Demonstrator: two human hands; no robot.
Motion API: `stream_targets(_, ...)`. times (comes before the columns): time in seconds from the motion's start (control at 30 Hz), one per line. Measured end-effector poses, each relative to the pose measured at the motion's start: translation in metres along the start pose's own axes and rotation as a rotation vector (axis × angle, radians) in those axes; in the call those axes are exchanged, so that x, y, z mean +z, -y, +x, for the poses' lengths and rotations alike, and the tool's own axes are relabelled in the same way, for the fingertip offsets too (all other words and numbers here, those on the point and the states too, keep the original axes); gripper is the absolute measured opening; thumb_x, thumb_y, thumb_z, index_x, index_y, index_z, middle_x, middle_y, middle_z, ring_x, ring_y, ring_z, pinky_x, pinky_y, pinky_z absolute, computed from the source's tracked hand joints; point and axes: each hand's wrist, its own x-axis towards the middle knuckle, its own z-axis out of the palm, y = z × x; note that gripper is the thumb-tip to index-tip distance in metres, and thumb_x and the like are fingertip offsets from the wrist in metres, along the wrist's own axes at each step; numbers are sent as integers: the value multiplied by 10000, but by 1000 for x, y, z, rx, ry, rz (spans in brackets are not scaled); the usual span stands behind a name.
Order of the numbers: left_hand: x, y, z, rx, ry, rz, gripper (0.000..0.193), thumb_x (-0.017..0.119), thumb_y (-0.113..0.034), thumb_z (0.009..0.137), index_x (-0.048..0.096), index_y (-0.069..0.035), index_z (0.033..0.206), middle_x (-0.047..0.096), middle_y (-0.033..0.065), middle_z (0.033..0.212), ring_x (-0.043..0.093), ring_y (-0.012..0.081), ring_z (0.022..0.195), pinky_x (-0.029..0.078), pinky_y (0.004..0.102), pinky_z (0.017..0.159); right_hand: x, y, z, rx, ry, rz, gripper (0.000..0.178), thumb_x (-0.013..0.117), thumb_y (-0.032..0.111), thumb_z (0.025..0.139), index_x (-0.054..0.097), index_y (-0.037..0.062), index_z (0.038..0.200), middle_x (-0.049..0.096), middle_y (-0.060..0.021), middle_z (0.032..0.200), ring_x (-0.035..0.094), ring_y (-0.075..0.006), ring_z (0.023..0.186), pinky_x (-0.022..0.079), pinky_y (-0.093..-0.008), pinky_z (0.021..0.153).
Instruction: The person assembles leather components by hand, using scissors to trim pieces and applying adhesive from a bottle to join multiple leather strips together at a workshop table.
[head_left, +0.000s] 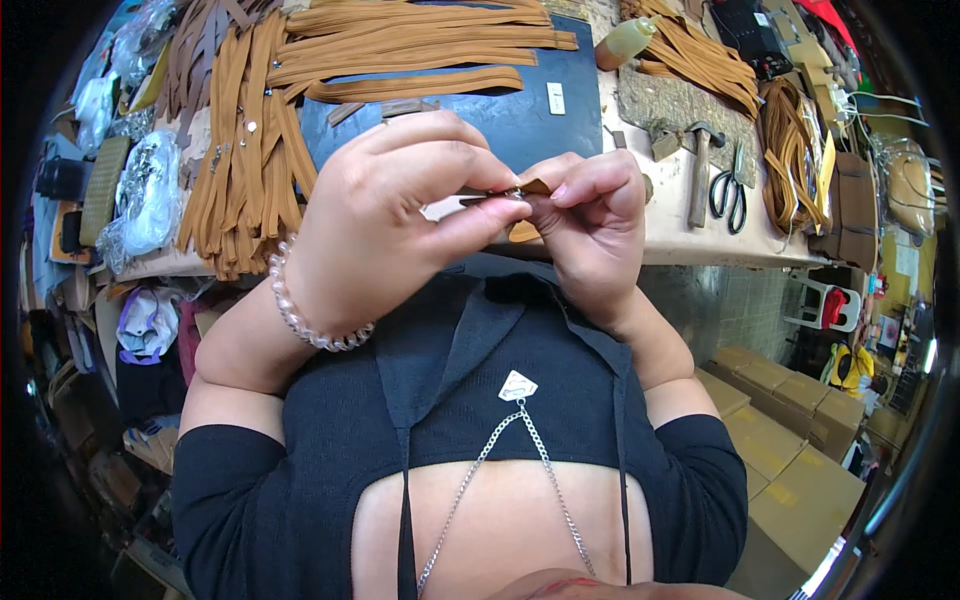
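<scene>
In front of my chest, both hands meet fingertip to fingertip over the table's near edge. My left hand (400,190) pinches a small shiny metal piece (517,193) between thumb and forefinger; it looks like a zipper slider, though fingertips cover much of it. Closed beside it, my right hand (595,225) grips the end of a brown zipper tape (537,187), which touches the metal piece. Part of the tape (523,232) shows below the fingers, and the rest is hidden. Beyond the hands, several brown zipper tapes (420,50) lie on a dark blue board (560,130).
More brown zippers (245,150) hang over the table edge at left. A hammer (699,180), black-handled scissors (735,195) and a bundled zipper coil (790,150) lie at right. A squeeze bottle (625,42) stands at the back. Cardboard boxes (800,500) are stacked at lower right.
</scene>
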Motion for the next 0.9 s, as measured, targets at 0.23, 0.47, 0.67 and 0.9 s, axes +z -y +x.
stream_targets(0.23,-1,-7,-1,100,-18,114,182,787,-30,679,683,-12,827,630,77,793,616,194,716,488,280,630,-1,-4,-3,57,-30,106,339,519,-213,804,389,62,953,596,-135,942,607,-176,885,514,-282,794)
stream_targets(0.47,-4,-7,-1,60,-52,33,166,774,-13,686,680,-6,823,629,81,794,613,181,723,485,272,641,3,0,-2,72,-33,99,312,593,-143,833,394,60,961,587,-124,924,597,-162,872,503,-268,776)
stream_targets(0.67,-5,3,-1,-14,36,-51,172,772,-30,687,662,2,816,630,83,795,613,184,734,480,276,656,2,2,-2,-6,17,-77,289,602,-115,850,391,50,957,583,-117,899,596,-157,840,492,-258,746)
stream_targets(0.9,-3,6,-3,-108,35,-132,190,785,-61,707,640,3,811,607,72,769,591,171,741,461,272,664,3,11,1,51,11,-93,263,579,-98,875,366,45,930,602,-145,902,610,-152,817,509,-256,729)
